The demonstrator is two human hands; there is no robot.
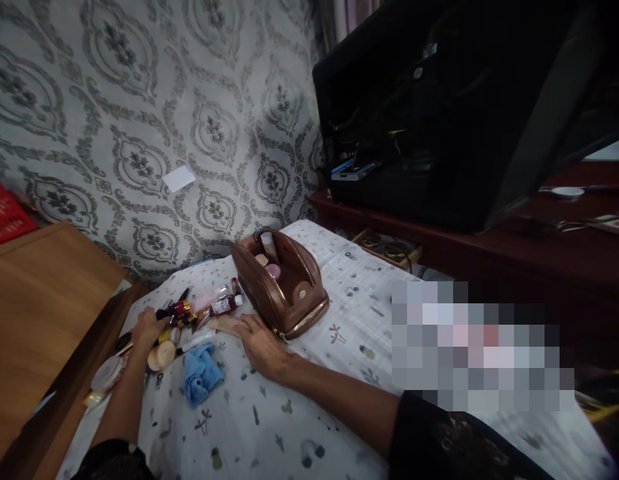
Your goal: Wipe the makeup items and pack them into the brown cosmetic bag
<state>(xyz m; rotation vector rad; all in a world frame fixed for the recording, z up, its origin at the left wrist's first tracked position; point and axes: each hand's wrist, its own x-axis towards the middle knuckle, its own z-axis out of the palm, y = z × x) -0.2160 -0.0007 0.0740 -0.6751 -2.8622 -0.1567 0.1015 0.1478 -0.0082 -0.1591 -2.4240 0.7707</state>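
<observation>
My right hand (262,348) has its fingers closed on the end of a flat beige tube (225,325), low over the cloth beside the bag. My left hand (148,327) is at the left side of a pile of cosmetics, fingers curled near a black-capped red bottle (179,308); what they hold, if anything, is hidden. A brown toiletry bag (274,293) stands open, with a pale tube (269,247) and a pink round item (273,271) inside. A dark red bottle with a white label (224,305) lies in the pile, close to the bag.
A crumpled blue cloth (202,375) lies between my arms, near a beige round compact (164,353). A clear round container (108,373) is by the left edge. Wooden furniture (49,320) stands left, a black television (429,120) right. A blurred patch (469,347) covers the right side.
</observation>
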